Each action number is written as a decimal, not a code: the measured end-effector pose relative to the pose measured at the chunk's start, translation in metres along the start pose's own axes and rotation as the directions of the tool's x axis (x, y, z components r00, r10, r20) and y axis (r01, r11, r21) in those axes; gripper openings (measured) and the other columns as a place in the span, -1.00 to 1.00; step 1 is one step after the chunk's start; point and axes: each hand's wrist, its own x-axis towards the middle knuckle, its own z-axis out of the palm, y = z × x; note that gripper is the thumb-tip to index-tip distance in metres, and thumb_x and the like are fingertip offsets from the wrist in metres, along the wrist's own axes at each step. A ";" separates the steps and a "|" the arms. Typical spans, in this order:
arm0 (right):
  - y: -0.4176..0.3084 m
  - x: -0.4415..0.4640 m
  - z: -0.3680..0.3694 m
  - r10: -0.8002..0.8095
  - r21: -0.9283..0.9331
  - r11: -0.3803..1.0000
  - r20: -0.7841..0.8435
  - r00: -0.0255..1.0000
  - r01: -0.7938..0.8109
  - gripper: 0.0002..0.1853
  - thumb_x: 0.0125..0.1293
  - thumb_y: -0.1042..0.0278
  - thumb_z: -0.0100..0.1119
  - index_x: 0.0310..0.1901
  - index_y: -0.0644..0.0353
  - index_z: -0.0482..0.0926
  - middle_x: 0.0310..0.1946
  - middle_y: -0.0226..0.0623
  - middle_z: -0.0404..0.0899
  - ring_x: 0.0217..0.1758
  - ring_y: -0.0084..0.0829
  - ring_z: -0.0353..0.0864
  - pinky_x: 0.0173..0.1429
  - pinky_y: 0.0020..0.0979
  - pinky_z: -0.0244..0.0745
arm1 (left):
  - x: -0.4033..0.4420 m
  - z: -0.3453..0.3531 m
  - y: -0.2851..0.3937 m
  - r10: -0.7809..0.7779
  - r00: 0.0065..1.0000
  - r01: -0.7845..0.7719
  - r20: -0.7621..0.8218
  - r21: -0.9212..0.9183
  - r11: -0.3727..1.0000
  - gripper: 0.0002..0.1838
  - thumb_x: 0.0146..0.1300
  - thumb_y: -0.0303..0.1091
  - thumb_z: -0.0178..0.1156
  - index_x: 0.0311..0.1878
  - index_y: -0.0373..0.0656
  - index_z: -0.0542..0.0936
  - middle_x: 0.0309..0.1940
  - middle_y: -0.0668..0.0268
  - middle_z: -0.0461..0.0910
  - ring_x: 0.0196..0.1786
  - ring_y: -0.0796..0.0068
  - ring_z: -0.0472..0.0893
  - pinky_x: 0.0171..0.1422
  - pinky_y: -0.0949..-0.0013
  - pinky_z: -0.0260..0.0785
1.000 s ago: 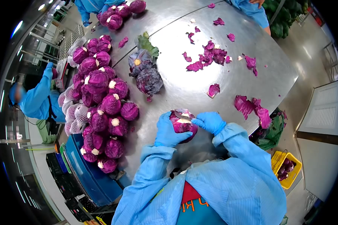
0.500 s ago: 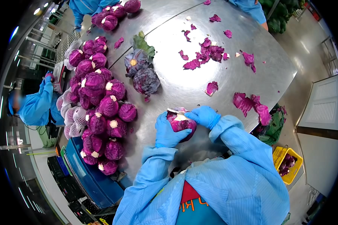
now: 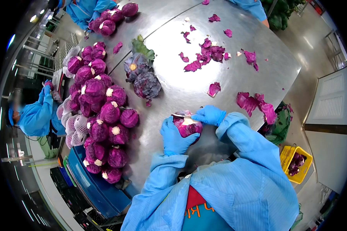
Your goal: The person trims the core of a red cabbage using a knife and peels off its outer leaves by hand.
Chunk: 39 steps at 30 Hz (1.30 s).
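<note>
The right hand and its knife have moved to the far edge of the cut cabbage since the first frame. At left, trimmed purple cabbages lie piled beside two darker cabbages. The left hand cups the cut cabbage's left side, over the metal table's near part; the right hand, closed around the knife, presses in opposite. Leaf scraps lie beyond; a yellow basket stands far right.

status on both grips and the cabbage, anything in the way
Left grip holding cabbage. Right grip on knife, at cabbage's pale end. Loose leaves further off, touching neither grip.
</note>
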 end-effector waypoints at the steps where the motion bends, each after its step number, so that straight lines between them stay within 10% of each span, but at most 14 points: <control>1: -0.001 0.000 0.000 -0.009 0.013 1.000 -0.002 1.000 0.009 -0.35 0.32 -0.42 -0.11 -0.23 0.05 0.71 -0.37 -0.09 0.67 -0.27 -0.01 0.63 -0.07 -0.16 0.49 | -0.001 0.002 -0.003 -0.008 1.000 0.008 -0.009 -0.020 1.000 0.17 -0.43 0.04 0.59 0.29 -0.28 0.25 0.20 -0.06 0.31 0.26 -0.05 0.29 0.38 0.03 0.16; 7: -0.015 0.001 0.018 0.096 -0.041 0.993 -0.244 0.965 -0.109 -0.32 0.34 -0.39 -0.10 -0.35 0.13 0.70 -0.42 -0.04 0.65 -0.32 -0.01 0.63 -0.12 -0.15 0.47 | -0.001 0.005 -0.001 -0.075 0.997 0.075 -0.031 -0.002 0.997 0.23 -0.43 0.05 0.60 0.34 -0.30 0.19 0.23 -0.07 0.29 0.30 -0.06 0.26 0.40 0.02 0.14; 13: -0.002 -0.008 0.044 0.223 0.362 0.927 -0.327 0.919 -0.096 -0.31 0.27 -0.42 0.01 -0.44 0.20 0.65 -0.48 -0.03 0.61 -0.40 -0.03 0.59 -0.21 -0.18 0.47 | -0.002 0.006 -0.001 0.002 0.998 0.000 -0.064 0.041 0.999 0.13 -0.44 0.04 0.62 0.27 -0.23 0.32 0.18 0.04 0.34 0.24 0.02 0.33 0.38 0.07 0.15; 17: -0.024 -0.029 0.024 0.189 0.094 0.982 -0.364 0.912 -0.165 -0.37 0.21 -0.38 0.16 -0.48 0.18 0.60 -0.59 -0.10 0.55 -0.46 -0.14 0.57 -0.27 -0.21 0.46 | -0.007 0.004 0.003 -0.007 0.997 0.012 -0.071 0.069 0.998 0.19 -0.45 0.04 0.63 0.30 -0.27 0.25 0.17 0.01 0.34 0.25 0.01 0.31 0.37 0.06 0.17; 20: -0.048 -0.041 -0.006 0.301 0.028 0.952 -0.287 0.910 -0.306 -0.41 0.20 -0.33 0.20 -0.24 0.16 0.67 -0.47 -0.10 0.61 -0.40 -0.14 0.59 -0.20 -0.24 0.49 | -0.006 0.009 0.001 0.024 0.995 -0.020 -0.094 0.037 0.999 0.19 -0.44 0.05 0.62 0.30 -0.30 0.25 0.18 -0.01 0.33 0.26 -0.02 0.30 0.38 0.05 0.17; 23: -0.015 -0.019 0.010 -0.023 0.303 0.940 -0.408 0.913 0.159 -0.36 0.19 -0.30 0.22 0.06 0.11 0.62 -0.29 -0.07 0.65 -0.25 -0.11 0.63 -0.09 -0.25 0.52 | -0.006 -0.001 0.009 0.034 0.999 -0.032 -0.020 0.079 0.996 0.21 -0.43 0.04 0.62 0.31 -0.33 0.23 0.20 -0.04 0.32 0.28 -0.05 0.29 0.39 0.04 0.16; 26: -0.015 -0.011 0.000 -0.148 0.166 0.967 -0.255 0.955 0.194 -0.35 0.22 -0.16 0.22 0.25 0.07 0.50 -0.17 -0.04 0.64 -0.12 -0.10 0.64 0.00 -0.27 0.52 | -0.007 0.001 0.007 0.034 0.999 -0.032 -0.026 0.084 0.996 0.22 -0.42 0.02 0.62 0.32 -0.36 0.22 0.22 -0.06 0.32 0.30 -0.07 0.27 0.40 0.03 0.15; 32: -0.028 -0.001 -0.014 -0.056 0.000 0.998 -0.111 0.992 0.056 -0.55 0.24 0.20 0.20 0.17 0.04 0.57 -0.09 -0.11 0.65 -0.07 -0.13 0.64 0.06 -0.27 0.51 | -0.006 0.001 0.007 0.077 0.997 -0.076 -0.010 0.116 0.990 0.23 -0.41 0.00 0.63 0.34 -0.36 0.19 0.24 -0.09 0.31 0.32 -0.08 0.26 0.41 0.02 0.15; 39: 0.051 0.036 0.018 0.121 0.080 0.992 -0.465 0.877 -0.095 -0.65 0.22 0.09 0.16 -0.07 0.11 0.65 -0.24 -0.04 0.66 -0.15 0.03 0.64 -0.05 -0.09 0.52 | -0.033 0.002 -0.015 0.481 0.877 -0.480 -0.016 0.034 0.877 0.18 -0.38 -0.07 0.61 0.39 -0.10 0.19 0.36 -0.07 0.22 0.35 -0.37 0.20 0.33 -0.27 0.14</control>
